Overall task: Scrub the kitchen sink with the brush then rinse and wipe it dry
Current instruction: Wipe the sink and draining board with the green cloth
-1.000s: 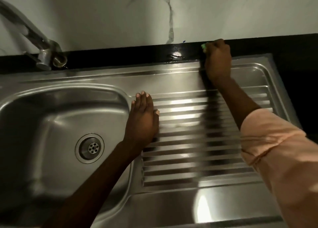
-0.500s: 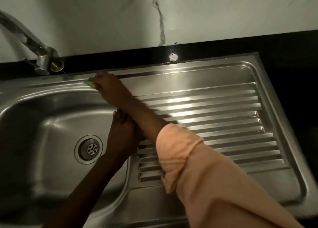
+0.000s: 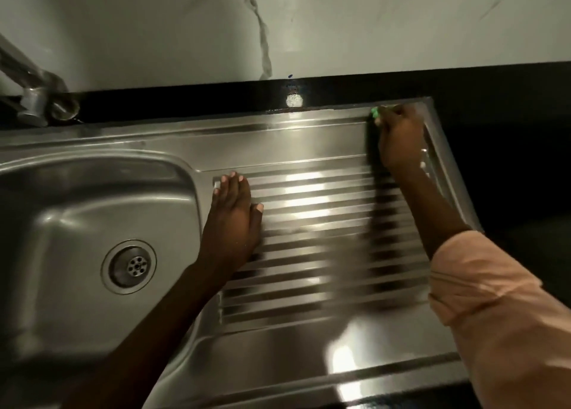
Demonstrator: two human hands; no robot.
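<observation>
Right hand (image 3: pixel 400 138) up at the far right corner of the drainboard (image 3: pixel 309 223), fingers curled round a small green scrubber (image 3: pixel 375 113) — only a sliver of it shows, so whether it is a true brush I cannot tell. Left hand (image 3: pixel 233 220) lies flat, fingers straight, bracing on the ribs beside the basin (image 3: pixel 77 223). Hands well apart. The risk, as I read it: that scrubber sits right on the raised rim (image 3: pixel 432 112), so a hard stroke could skid off onto the dark counter (image 3: pixel 509 130). Wet steel under the bracing palm could let it slip too.
</observation>
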